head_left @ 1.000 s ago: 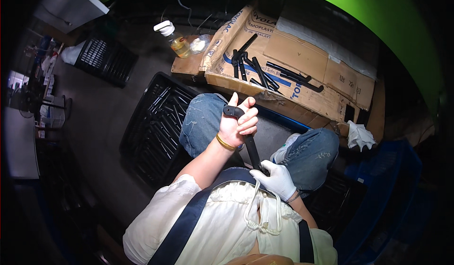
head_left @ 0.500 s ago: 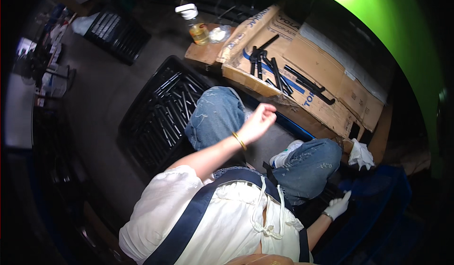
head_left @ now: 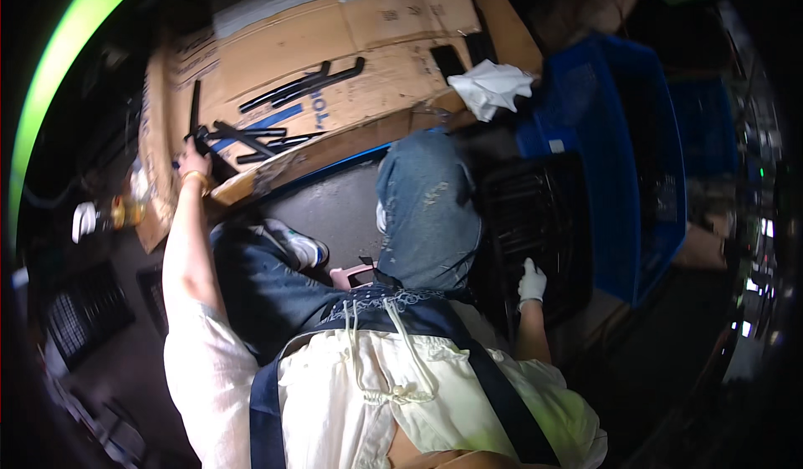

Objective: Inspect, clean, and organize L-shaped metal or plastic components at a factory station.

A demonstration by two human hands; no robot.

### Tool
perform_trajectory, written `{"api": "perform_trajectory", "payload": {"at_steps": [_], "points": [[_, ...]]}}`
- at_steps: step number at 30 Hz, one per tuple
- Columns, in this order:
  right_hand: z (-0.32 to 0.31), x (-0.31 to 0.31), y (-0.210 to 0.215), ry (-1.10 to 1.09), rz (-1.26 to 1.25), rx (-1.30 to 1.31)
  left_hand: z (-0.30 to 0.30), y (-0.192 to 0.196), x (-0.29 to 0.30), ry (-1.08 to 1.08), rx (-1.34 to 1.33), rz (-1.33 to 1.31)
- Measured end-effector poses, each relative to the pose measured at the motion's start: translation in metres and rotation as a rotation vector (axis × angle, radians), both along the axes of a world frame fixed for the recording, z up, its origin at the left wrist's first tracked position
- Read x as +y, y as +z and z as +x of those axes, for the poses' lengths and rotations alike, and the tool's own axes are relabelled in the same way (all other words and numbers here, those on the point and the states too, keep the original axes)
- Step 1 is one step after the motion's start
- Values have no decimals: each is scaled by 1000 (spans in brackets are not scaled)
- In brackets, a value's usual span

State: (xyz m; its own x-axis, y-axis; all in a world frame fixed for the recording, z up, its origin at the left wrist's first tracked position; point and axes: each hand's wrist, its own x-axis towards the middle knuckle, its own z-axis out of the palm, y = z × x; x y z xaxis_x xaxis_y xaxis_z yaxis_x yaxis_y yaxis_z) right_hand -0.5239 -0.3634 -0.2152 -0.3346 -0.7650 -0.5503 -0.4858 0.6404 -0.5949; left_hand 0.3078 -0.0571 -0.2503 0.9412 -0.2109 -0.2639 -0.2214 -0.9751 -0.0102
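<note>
My left fingers [head_left: 191, 148] sat among black tubes [head_left: 249, 139] at the left end of the cardboard [head_left: 393, 76].
I couldn't tell whether they pinched the nearest tube or only touched it; my gloved right fingers [head_left: 529, 266] were over a black crate [head_left: 577, 193], one extended, any grip unclear. The cardboard lay before my knees, above a grey floor [head_left: 347, 201], in a dim room. I counted two bent-ended tubes [head_left: 284, 91] right of an overlapping heap too tangled to count, one white cloth [head_left: 489, 91], one bottle [head_left: 121, 215], two blue crates [head_left: 598, 126].
</note>
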Motion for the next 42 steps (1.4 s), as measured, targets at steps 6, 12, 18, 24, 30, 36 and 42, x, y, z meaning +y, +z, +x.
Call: {"api": "perform_trajectory", "payload": {"at_steps": [6,12,18,24,30,36,42], "points": [[19,-8,-42,226,-222,197,38,-54,22,121,-60,-159],[32,-29,-55,-94,106,-25,44,-58,22,375,25,-5],[27,-37,-51,-80,177,104,45,-55,29,723,144,-850],[97,-83,9,80,-58,-170,15,35,42,961,477,-1750],[255,-75,110,640,-458,-215,-65,150,62,545,499,-1868],[363,5,201,1154,-807,-272,-153,240,55,209,671,-1817],[399,70,219,1431,-330,-714,-200,272,32,14,901,-1660]]}}
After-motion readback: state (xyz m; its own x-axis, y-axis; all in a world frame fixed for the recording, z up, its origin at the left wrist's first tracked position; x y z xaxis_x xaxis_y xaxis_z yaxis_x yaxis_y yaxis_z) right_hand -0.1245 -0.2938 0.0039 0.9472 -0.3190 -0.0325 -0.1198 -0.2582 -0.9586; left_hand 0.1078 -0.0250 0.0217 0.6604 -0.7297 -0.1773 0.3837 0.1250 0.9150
